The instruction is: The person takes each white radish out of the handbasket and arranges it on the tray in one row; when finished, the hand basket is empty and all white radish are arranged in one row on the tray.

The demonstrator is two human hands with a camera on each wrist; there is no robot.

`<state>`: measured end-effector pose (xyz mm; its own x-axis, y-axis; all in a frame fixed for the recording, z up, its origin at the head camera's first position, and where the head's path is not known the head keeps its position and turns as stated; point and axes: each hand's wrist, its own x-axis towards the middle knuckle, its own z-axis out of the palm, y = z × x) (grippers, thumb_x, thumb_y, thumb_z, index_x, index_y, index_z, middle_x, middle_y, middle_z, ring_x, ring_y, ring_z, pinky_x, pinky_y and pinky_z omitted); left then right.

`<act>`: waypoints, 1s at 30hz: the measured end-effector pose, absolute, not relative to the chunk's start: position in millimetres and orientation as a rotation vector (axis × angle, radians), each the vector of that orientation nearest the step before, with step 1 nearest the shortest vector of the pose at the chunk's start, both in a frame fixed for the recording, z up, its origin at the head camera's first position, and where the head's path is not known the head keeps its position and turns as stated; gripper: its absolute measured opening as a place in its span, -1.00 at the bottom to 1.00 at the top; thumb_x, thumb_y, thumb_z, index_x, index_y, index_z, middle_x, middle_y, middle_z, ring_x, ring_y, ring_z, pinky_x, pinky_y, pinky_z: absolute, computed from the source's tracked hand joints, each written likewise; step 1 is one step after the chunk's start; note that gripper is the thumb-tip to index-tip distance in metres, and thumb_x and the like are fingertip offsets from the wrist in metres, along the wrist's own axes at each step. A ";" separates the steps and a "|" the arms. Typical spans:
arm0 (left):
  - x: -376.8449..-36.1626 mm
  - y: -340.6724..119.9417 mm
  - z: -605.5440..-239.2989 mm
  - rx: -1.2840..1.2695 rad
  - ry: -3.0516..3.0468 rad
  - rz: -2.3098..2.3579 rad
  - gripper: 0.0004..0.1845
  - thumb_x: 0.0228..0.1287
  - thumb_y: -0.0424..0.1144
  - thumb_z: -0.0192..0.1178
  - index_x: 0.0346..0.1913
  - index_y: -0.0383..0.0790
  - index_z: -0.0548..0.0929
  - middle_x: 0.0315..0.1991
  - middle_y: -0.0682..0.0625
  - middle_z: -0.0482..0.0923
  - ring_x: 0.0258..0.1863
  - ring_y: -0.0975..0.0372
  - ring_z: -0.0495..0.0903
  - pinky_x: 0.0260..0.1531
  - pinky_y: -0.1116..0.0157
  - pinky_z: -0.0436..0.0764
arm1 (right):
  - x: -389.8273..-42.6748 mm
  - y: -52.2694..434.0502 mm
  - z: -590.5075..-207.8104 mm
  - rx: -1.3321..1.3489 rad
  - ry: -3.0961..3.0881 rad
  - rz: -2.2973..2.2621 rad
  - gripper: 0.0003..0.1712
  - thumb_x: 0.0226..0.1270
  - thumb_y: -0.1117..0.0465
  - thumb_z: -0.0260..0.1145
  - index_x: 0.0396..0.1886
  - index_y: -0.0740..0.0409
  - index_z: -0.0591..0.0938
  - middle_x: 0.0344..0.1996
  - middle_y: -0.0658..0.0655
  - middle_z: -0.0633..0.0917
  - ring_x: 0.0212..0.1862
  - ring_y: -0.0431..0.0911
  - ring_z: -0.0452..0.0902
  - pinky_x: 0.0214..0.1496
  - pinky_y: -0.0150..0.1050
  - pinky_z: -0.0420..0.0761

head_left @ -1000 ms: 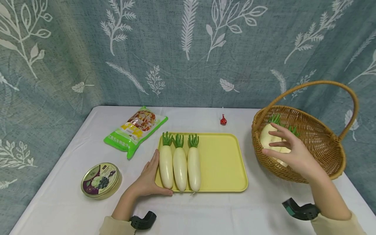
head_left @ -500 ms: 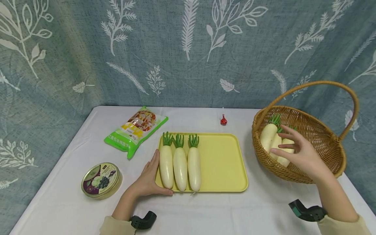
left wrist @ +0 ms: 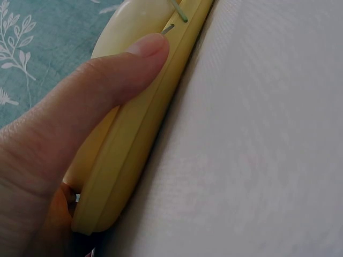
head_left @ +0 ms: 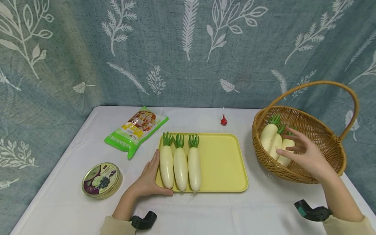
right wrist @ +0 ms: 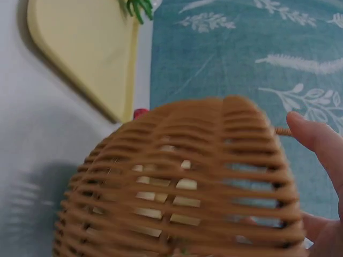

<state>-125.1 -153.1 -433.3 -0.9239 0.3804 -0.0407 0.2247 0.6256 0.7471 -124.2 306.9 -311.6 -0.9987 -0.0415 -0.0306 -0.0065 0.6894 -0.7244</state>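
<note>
Over the last second our right hand [head_left: 305, 156] had drifted rightward and lower into the basket [head_left: 326, 169], fingers spread and relaxed above the three radishes [head_left: 274, 142] lying there, gripping none. Our left hand [head_left: 147, 182] lay flat against the near left corner of the yellow tray [head_left: 223, 163], thumb along its rim, beside three more radishes [head_left: 180, 166].

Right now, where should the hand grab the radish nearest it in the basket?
Probably round its thick white middle, coming down from above. The radish lies flat among two others in the basket, under the right hand; its top is open, its sides are crowded.
</note>
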 end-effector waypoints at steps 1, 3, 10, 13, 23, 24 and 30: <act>-125.2 -153.1 -433.4 0.500 2.652 1.180 0.53 -0.44 0.14 0.53 0.38 -0.40 -0.41 0.42 -0.27 -0.43 0.39 -0.03 -0.32 0.30 -0.05 -0.29 | -124.2 308.5 -312.2 -0.032 2.846 -1.213 0.04 0.19 0.01 0.31 0.46 0.06 -0.14 0.27 0.45 0.20 0.09 0.32 0.31 -0.10 0.12 0.50; -125.4 -153.0 -433.6 0.502 2.651 1.183 0.53 -0.44 0.14 0.53 0.38 -0.40 -0.41 0.42 -0.27 -0.43 0.39 -0.03 -0.31 0.30 -0.05 -0.29 | -124.2 311.9 -313.4 -0.007 2.847 -1.190 0.05 0.18 -0.01 0.31 0.46 0.09 -0.14 0.27 0.46 0.19 0.09 0.34 0.31 -0.09 0.19 0.47; -125.9 -153.5 -434.2 0.498 2.655 1.180 0.53 -0.45 0.16 0.52 0.39 -0.37 -0.41 0.42 -0.25 -0.43 0.40 -0.01 -0.32 0.31 -0.03 -0.29 | -125.8 323.9 -317.1 0.022 2.818 -1.154 0.06 0.19 -0.03 0.30 0.46 0.10 -0.17 0.28 0.48 0.14 0.11 0.39 0.28 -0.09 0.20 0.47; -125.8 -153.7 -434.1 0.495 2.654 1.182 0.54 -0.45 0.16 0.52 0.39 -0.36 -0.42 0.42 -0.24 -0.43 0.40 0.00 -0.32 0.31 -0.03 -0.29 | -127.7 327.7 -318.7 0.029 2.803 -1.145 0.06 0.20 -0.03 0.29 0.46 0.11 -0.18 0.28 0.51 0.12 0.11 0.42 0.26 -0.10 0.21 0.47; -125.6 -153.2 -434.3 0.494 2.653 1.181 0.54 -0.44 0.16 0.52 0.39 -0.37 -0.41 0.42 -0.26 -0.43 0.40 -0.01 -0.33 0.30 -0.05 -0.29 | -136.6 337.4 -323.8 0.069 2.798 -1.034 0.10 0.19 -0.11 0.26 0.44 0.23 -0.19 0.21 0.59 0.17 0.08 0.46 0.24 -0.12 0.21 0.47; -125.5 -153.1 -434.3 0.494 2.654 1.182 0.53 -0.44 0.16 0.52 0.39 -0.37 -0.41 0.42 -0.26 -0.43 0.40 -0.02 -0.33 0.30 -0.05 -0.29 | -137.7 338.3 -324.7 0.078 2.793 -1.028 0.10 0.19 -0.12 0.26 0.43 0.24 -0.20 0.20 0.59 0.17 0.06 0.45 0.28 -0.13 0.18 0.50; -124.8 -152.8 -433.9 0.498 2.652 1.189 0.53 -0.45 0.15 0.53 0.39 -0.38 -0.41 0.42 -0.27 -0.43 0.40 -0.02 -0.32 0.30 -0.05 -0.28 | -144.2 341.7 -329.2 0.091 2.752 -1.053 0.13 0.18 -0.10 0.27 0.42 0.31 -0.21 0.20 0.63 0.12 0.00 0.42 0.39 -0.17 0.02 0.60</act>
<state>-124.8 -152.8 -433.9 -0.9249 0.3783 -0.0373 0.2238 0.6210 0.7512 -144.2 341.7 -329.2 -0.9794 -0.0114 -0.2015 0.1260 0.7452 -0.6548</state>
